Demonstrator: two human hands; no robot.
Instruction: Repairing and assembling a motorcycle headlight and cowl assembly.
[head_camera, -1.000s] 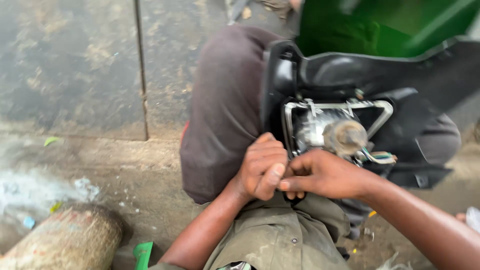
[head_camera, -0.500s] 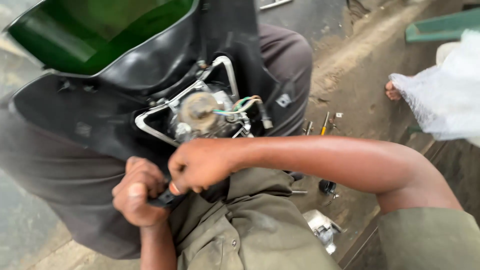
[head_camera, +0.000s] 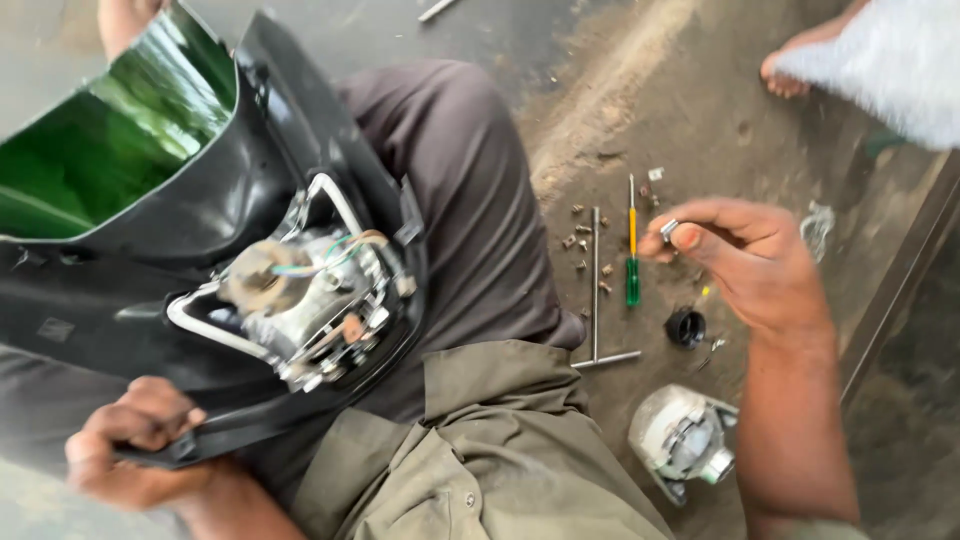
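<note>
While the left hand grips the black headlight cowl, the right hand pinches a small screw over the loose fasteners; it likely needs setting down.

A single head-worn view looks steeply down from above the person's own lap, close enough that the black headlamp cowl and the olive shirt fill the left and lower frame. It faces forward and down onto the concrete ground, which runs to the top edge. The left hand sits at the bottom left corner, the right hand right of centre.
</note>
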